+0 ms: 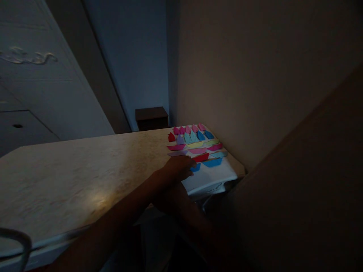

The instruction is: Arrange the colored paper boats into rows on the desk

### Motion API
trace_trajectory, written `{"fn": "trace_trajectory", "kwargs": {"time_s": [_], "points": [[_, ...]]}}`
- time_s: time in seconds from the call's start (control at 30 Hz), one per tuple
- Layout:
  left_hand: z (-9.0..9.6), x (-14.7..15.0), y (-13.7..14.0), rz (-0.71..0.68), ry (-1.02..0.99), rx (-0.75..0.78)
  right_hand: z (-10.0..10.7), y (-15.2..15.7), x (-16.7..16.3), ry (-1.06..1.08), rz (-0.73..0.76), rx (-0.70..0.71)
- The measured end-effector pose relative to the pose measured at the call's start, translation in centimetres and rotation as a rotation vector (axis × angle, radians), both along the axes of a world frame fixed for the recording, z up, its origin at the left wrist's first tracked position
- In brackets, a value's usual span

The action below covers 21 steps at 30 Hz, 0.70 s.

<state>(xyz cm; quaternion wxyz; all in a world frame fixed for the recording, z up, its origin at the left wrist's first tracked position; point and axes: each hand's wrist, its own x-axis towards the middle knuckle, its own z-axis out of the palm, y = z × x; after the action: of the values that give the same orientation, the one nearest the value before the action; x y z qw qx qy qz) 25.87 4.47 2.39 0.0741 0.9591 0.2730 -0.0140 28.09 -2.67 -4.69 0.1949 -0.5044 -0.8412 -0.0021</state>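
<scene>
Coloured boat-like pieces [198, 150] lay in rows on a white sheet [212, 177] at the right end of the table [113, 162]. Farther rows: small pointed shapes, pink, red, lilac, pale green, blue. Nearer rows: longer, flatter ones, yellow, pink, red, blue. The sheet's near edge hung past the table's edge, creased underneath.

Left hand [180, 166] reached over the sheet's left side, fingers bent and bunched at a blue piece [196, 167]; could not tell whether it pinched it. Right hand [170, 196] sat low beneath the left wrist, in shadow; finger state could not be told.

Table top pale, mottled like marble, with a warm glare spot near the front edge. A curved grey tube [19, 236] stood at lower left. Plain brownish wall [255, 75] ran close along the right. Beyond the table, a dark brown cabinet [151, 113] in a bluish corner. At left, a white panel [70, 102] with raised scrollwork [28, 56]. Light dim throughout.
</scene>
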Motion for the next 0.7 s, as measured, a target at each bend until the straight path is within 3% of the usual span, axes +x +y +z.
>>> {"fn": "trace_trajectory", "kwargs": {"time_s": [0.47, 0.7], "points": [[0.1, -0.9, 0.1, 0.086, 0.008, 0.075, 0.7, -0.3, 0.5, 0.059, 0.010, 0.006], [-0.6, -1.2, 0.4, 0.042, -0.010, 0.112, -0.4, 0.2, 0.5, 0.046, 0.024, 0.048]]}}
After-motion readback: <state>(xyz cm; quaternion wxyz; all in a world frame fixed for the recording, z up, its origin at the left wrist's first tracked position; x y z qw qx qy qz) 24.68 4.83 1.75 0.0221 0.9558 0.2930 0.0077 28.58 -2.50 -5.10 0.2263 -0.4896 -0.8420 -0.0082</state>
